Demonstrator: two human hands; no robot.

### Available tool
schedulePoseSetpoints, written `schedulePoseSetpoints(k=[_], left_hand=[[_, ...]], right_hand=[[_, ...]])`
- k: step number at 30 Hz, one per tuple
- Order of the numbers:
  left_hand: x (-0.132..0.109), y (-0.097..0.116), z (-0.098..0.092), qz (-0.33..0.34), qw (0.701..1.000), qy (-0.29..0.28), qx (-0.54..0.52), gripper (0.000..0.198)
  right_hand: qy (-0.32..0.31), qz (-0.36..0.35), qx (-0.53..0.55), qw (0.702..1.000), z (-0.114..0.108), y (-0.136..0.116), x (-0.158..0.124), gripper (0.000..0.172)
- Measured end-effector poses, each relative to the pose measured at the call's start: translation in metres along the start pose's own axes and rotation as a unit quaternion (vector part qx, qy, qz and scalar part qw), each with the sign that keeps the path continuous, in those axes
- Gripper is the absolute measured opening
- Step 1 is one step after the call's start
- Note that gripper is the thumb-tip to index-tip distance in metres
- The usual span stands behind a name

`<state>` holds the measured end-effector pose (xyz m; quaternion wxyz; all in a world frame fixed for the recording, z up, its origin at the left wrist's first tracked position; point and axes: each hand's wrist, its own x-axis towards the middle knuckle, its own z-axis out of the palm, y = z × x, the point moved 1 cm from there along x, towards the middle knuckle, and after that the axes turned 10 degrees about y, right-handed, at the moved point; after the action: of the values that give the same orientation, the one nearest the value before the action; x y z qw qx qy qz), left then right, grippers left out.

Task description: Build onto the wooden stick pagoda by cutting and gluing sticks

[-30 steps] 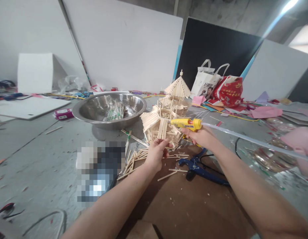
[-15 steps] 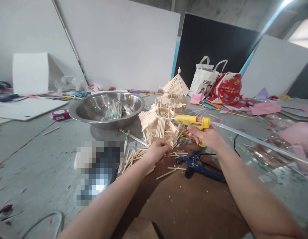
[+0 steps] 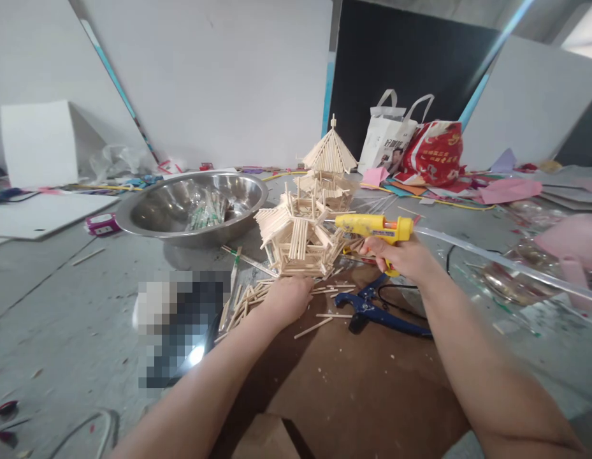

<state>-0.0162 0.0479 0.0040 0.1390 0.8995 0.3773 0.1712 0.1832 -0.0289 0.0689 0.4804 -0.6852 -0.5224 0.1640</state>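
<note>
A small pavilion model of thin wooden sticks [image 3: 300, 239] stands in front of me, with a tall pointed stick roof [image 3: 330, 153] behind its lower part. My right hand [image 3: 405, 258] is wrapped round a yellow hot glue gun [image 3: 372, 223], its nozzle reaching the model's right side. A long clear glue stick [image 3: 472, 248] trails from the gun's back end. Low at the model's front base lies my left hand [image 3: 290, 298], back upward; its fingers are hidden, so whether they hold anything cannot be made out. Loose sticks [image 3: 250, 303] are heaped beside it.
Blue-handled cutters [image 3: 372, 312] rest on the brown board [image 3: 362, 395] beneath my right forearm. At left are a steel basin [image 3: 147, 233] holding bagged sticks and a pixelated dark object [image 3: 185, 331]. White and red bags [image 3: 434, 153] stand at back right, amid scattered paper.
My left hand has shifted down to the front base, and its fingers have dropped out of sight. The glue gun stays in my right hand near the model. The view has shifted slightly.
</note>
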Motion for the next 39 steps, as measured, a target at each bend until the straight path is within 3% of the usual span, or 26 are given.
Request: schedulePoseSetpoints(k=[7, 13, 16, 19, 22, 28, 34, 39], left_hand=[[-0.001, -0.003, 0.008, -0.050, 0.997, 0.015, -0.053, 0.009], [-0.005, -0.003, 0.011, -0.013, 1.000, -0.008, 0.001, 0.013], [-0.006, 0.003, 0.004, -0.001, 1.000, -0.006, -0.011, 0.012], [-0.006, 0.014, -0.011, -0.010, 0.995, 0.016, -0.098, 0.006], [-0.007, 0.028, -0.027, -0.003, 0.974, 0.006, -0.226, 0.009], [-0.009, 0.042, -0.035, -0.105, 0.896, -0.059, -0.426, 0.014], [-0.009, 0.045, -0.031, -0.136, 0.845, -0.059, -0.514, 0.016], [-0.009, 0.045, -0.028, -0.140, 0.840, -0.058, -0.521, 0.016]], right_hand=[[-0.007, -0.003, 0.010, 1.000, 0.002, 0.004, 0.001, 0.039], [-0.006, 0.006, -0.004, 1.000, 0.002, 0.006, 0.001, 0.038], [-0.001, 0.014, -0.002, 1.000, 0.003, 0.006, 0.000, 0.038], [0.017, 0.020, 0.020, 0.999, 0.009, 0.005, -0.002, 0.033], [0.010, 0.004, 0.077, 0.997, 0.019, 0.002, -0.005, 0.025], [-0.023, 0.005, 0.131, 0.991, 0.031, -0.002, -0.012, 0.020], [0.016, 0.041, 0.241, 0.970, 0.032, -0.013, -0.013, 0.015], [0.045, 0.066, 0.272, 0.959, 0.034, -0.012, -0.012, 0.015]])
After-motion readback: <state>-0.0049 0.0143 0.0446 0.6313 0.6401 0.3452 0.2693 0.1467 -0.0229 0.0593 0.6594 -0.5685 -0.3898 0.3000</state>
